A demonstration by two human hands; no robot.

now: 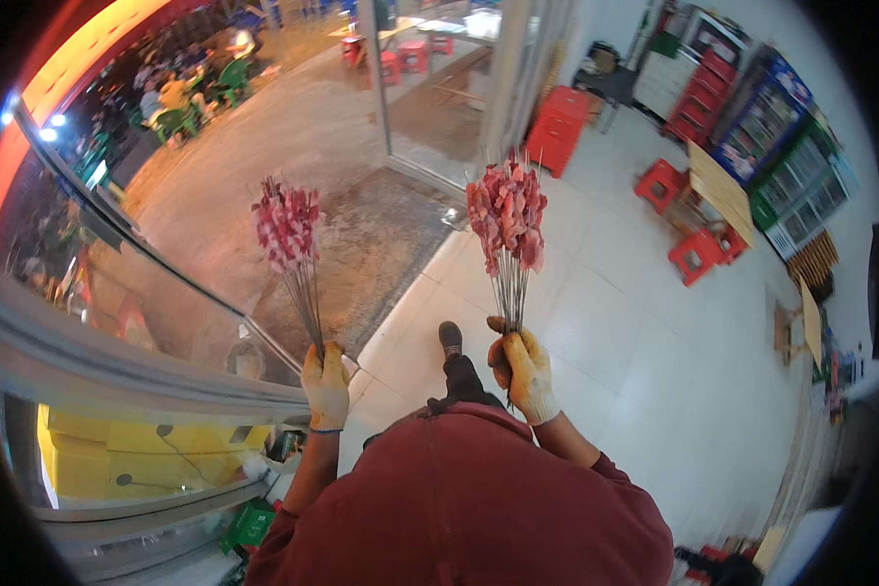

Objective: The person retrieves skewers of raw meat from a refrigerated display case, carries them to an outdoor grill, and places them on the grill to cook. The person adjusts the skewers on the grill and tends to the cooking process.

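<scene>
My left hand (327, 387), in a pale work glove, grips the lower ends of a bundle of thin metal skewers (306, 297). Red and whitish pieces of raw meat (287, 225) are threaded on their upper part. A larger bundle of metal skewers (512, 293) stands upright in my right hand (521, 366), whose glove is stained brown at the fingers. Its raw meat (507, 212) is pinkish red and packed close together. The two bundles are held apart in front of me, meat ends pointing away from my body.
A glass door panel (439, 102) and its metal frame stand ahead. Left of me is another glass panel (176, 293). Stacked red stools (559, 128) stand by the doorway; a wooden table (719, 192) with red stools and drink fridges (762, 117) are at right. Seated people (176, 91) are outside.
</scene>
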